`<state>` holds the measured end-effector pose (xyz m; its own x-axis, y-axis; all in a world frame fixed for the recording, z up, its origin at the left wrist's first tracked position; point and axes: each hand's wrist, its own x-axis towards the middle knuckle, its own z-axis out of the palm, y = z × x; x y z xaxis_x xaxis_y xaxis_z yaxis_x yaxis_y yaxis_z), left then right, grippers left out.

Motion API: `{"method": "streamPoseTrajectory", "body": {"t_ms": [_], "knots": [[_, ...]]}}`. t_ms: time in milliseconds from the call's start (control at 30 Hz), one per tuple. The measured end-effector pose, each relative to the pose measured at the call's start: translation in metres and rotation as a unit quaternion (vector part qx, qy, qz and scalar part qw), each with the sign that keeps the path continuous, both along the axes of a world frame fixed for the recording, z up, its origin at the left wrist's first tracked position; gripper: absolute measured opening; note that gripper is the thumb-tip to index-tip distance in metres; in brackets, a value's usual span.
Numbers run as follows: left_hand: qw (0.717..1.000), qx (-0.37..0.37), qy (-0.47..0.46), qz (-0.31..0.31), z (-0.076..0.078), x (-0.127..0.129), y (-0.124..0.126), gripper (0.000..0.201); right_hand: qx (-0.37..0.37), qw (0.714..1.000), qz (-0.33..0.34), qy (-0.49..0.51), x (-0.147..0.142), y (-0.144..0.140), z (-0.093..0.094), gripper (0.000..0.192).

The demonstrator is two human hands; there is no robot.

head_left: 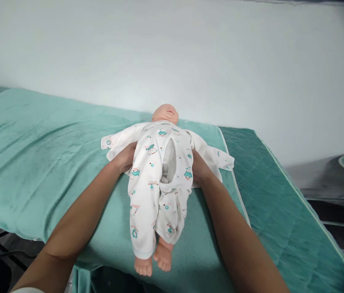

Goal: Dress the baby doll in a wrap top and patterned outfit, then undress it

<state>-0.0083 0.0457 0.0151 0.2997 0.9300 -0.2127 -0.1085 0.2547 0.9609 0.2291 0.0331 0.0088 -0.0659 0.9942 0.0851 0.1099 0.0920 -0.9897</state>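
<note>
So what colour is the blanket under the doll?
Teal green blanket, seen in the head view.

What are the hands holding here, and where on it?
Both hands grip the baby doll at its torso: left hand and right hand on opposite sides, under the sleeves of its white romper.

Baby doll (160, 179) in unbuttoned white printed romper, on its back

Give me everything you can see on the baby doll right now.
The baby doll lies on its back on the teal towel, head towards the wall, bare plastic-looking feet at the near edge. It wears a white printed sleepsuit, open down the front, sleeves spread flat and empty-looking. The left hand and right hand press against its sides under the arms, fingers hidden behind the suit.
</note>
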Motion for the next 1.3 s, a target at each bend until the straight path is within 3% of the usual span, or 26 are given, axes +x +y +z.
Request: {"method": "streamPoseTrajectory", "body": {"t_ms": [233, 400, 600, 900, 1000, 1100, 1200, 1300], "knots": [[0.999, -0.045, -0.006, 0.023, -0.004, -0.001, 0.004, 0.028, 0.006, 0.999, -0.015, -0.034, 0.002, 0.000, 0.001, 0.035], [0.998, -0.004, 0.011, 0.055, -0.007, 0.003, 0.005, 0.039, 0.022, 0.997, -0.034, -0.061, 0.000, -0.001, 0.004, 0.028], [0.988, 0.112, 0.079, 0.069, 0.002, 0.006, 0.002, 0.022, 0.042, 0.996, -0.046, -0.065, -0.002, -0.001, 0.001, 0.027], [0.961, 0.241, 0.112, 0.074, -0.007, 0.001, -0.002, 0.027, 0.049, 0.993, -0.082, -0.069, -0.003, -0.004, -0.004, 0.039], [0.955, 0.239, 0.127, 0.117, -0.012, -0.002, -0.007, 0.032, 0.020, 0.990, -0.129, -0.053, -0.001, -0.012, -0.012, 0.047], [0.945, 0.224, 0.136, 0.197, -0.019, -0.009, -0.030, 0.036, 0.037, 0.983, -0.176, -0.026, 0.001, -0.040, -0.018, 0.051], [0.927, 0.233, 0.152, 0.250, -0.023, -0.018, -0.085, 0.023, 0.153, 0.973, -0.163, -0.056, -0.003, -0.096, -0.022, 0.045], [0.934, 0.241, 0.185, 0.189, -0.027, -0.024, -0.159, 0.016, 0.236, 0.950, -0.095, -0.178, -0.017, -0.170, -0.024, 0.046]]}}
